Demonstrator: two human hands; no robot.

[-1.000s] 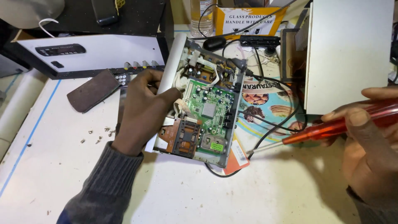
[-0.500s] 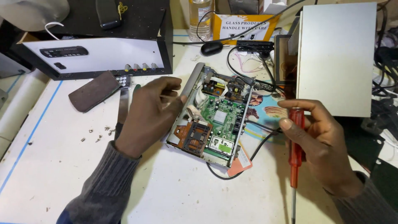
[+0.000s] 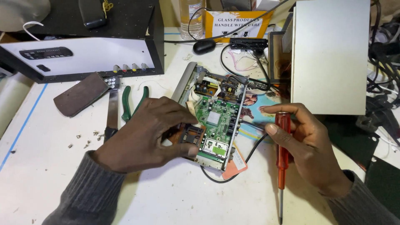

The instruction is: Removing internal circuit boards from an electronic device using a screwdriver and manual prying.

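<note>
Since half a second ago, your left hand [image 3: 146, 133] has slid down the open metal box, now gripping its near left corner. On the white surface [image 3: 54, 175], the box's green circuit board [image 3: 216, 118] faces up at centre. Your right hand [image 3: 308, 146] grasps a red screwdriver [image 3: 282, 154], tip pointing toward you.

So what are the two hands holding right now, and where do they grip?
The right hand grips a red-handled screwdriver by its handle. The left hand steadies the opened metal box with a green circuit board at its near corner.
</note>
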